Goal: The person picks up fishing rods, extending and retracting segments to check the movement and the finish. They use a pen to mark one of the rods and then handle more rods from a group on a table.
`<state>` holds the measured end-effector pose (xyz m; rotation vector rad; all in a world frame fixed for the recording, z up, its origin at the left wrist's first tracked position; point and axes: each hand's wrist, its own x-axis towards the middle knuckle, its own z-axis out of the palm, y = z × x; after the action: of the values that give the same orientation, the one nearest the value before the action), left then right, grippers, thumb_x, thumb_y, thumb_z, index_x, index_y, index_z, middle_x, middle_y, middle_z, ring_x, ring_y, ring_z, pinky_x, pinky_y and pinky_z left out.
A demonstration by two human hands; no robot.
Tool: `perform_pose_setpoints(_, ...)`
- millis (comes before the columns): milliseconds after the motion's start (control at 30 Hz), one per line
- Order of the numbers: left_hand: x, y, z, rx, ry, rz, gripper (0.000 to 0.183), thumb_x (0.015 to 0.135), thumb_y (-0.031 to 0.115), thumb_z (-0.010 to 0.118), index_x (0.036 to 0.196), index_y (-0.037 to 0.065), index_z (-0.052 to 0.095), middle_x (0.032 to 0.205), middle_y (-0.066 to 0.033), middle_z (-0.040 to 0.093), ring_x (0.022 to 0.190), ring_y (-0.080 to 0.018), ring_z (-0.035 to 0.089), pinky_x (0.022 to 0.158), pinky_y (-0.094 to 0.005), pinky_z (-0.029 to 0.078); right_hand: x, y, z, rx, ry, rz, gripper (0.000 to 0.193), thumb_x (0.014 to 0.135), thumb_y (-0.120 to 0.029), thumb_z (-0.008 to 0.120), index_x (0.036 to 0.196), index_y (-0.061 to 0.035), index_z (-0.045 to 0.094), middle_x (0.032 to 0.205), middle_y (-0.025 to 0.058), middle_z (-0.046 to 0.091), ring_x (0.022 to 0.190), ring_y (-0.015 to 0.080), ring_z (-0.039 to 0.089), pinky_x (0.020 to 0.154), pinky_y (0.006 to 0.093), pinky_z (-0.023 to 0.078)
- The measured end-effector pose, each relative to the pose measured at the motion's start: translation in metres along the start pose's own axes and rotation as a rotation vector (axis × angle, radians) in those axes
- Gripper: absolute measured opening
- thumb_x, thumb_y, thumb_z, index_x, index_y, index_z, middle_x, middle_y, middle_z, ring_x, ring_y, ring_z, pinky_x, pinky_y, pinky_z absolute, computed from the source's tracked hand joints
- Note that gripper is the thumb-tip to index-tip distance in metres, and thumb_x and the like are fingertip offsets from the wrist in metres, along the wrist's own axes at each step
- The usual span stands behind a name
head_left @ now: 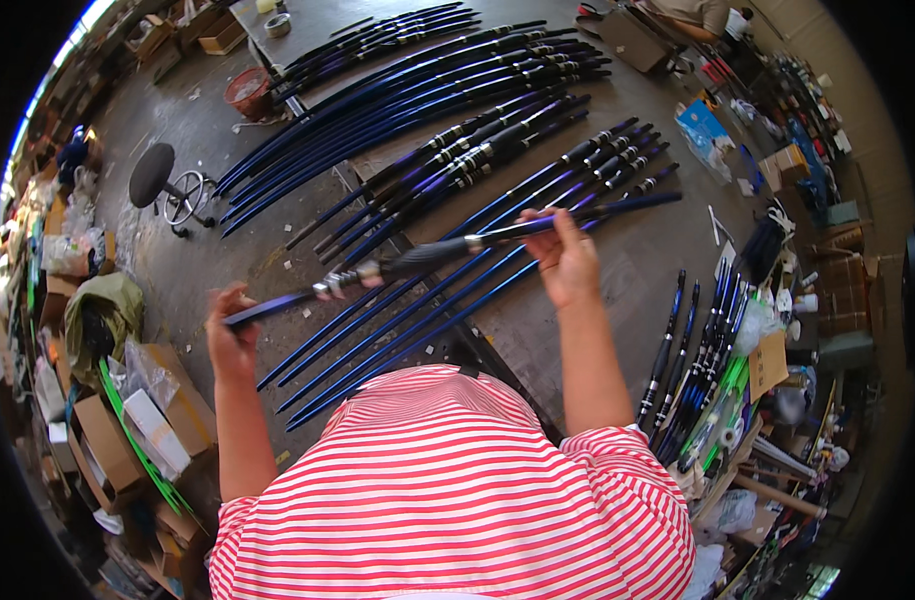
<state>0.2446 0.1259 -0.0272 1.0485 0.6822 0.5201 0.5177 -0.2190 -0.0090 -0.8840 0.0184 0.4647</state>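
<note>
Between my two hands I hold a dark fishing rod handle section, tilted with its right end farther away. It has a black grip, a silver reel-seat part and purple-blue ends. My left hand is closed round its lower left end. Fingers and thumb of my right hand pinch it near the other end. Just beyond and beneath it lie blue rod blanks with dark handles on the table. Farther off, more handle sections lie in a group, with long blue blanks behind them.
Several finished-looking dark rods stand bunched at the right beside a small cardboard piece. At left are a round stool, a red bucket and cardboard boxes. A tape roll sits at the far table corner. Another person's arm shows at far right.
</note>
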Motion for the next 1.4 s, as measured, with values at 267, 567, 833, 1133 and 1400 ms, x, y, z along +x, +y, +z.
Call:
perform_pose_setpoints(267, 0.001, -0.017, 0.041, -0.479, -0.108, 0.037, 0.035, 0.09, 0.03, 0.046, 0.113, 0.004, 0.047, 0.113, -0.0202, 0.053, 0.097, -0.0265, 0.057, 0.082, -0.0381, 0.049, -0.035, 0.072, 0.035, 0.019, -0.233, 0.253, 0.026, 0.086, -0.024, 0.053, 0.103, -0.0042, 0.054, 0.098, 0.0128, 0.061, 0.091, 0.0239, 0.061, 0.078, 0.0345, 0.051)
perform_pose_setpoints(567, 0.0, 0.006, -0.01, -0.462, -0.071, 0.088, 0.028, 0.09, 0.026, 0.046, 0.106, 0.003, 0.049, 0.112, -0.0214, 0.053, 0.1, -0.0291, 0.056, 0.085, -0.0434, 0.048, -0.013, -0.006, -0.06, -0.191, 0.033, -0.281, 0.059, 0.082, -0.05, 0.049, 0.123, -0.0084, 0.041, 0.11, 0.0127, 0.054, 0.098, 0.0188, 0.054, 0.077, 0.0345, 0.048)
perform_pose_setpoints(833, 0.002, 0.063, 0.029, -0.118, -0.186, 0.161, 0.039, 0.091, 0.027, 0.043, 0.122, 0.003, 0.039, 0.112, -0.0225, 0.052, 0.095, -0.0286, 0.059, 0.075, -0.0399, 0.053, -0.031, 0.012, -0.016, -0.902, -0.673, 0.516, 0.031, 0.086, -0.03, 0.055, 0.071, -0.0034, 0.061, 0.053, -0.0026, 0.048, 0.046, 0.0028, 0.04, 0.043, 0.0178, 0.031)
perform_pose_setpoints(1133, -0.043, 0.039, 0.16, -0.061, -0.216, 0.192, 0.033, 0.091, 0.03, 0.044, 0.106, 0.0, 0.047, 0.091, -0.0135, 0.059, 0.084, -0.0214, 0.059, 0.083, -0.0356, 0.046, -0.08, 0.053, 0.069, -0.397, -0.748, -0.026, 0.051, 0.081, -0.051, 0.051, 0.063, -0.0037, 0.045, 0.051, -0.0009, 0.038, 0.044, 0.0055, 0.031, 0.042, 0.0203, 0.023)
perform_pose_setpoints(1400, -0.074, -0.023, 0.195, -0.97, -0.387, -0.594, 0.028, 0.091, 0.027, 0.041, 0.104, 0.007, 0.054, 0.105, -0.0065, 0.052, 0.095, -0.0154, 0.053, 0.082, -0.0278, 0.046, -0.08, 0.051, 0.129, -0.466, -0.676, -0.361, 0.019, 0.084, -0.015, 0.059, 0.095, -0.0008, 0.053, 0.087, 0.0086, 0.06, 0.079, 0.0134, 0.058, 0.074, 0.0262, 0.047)
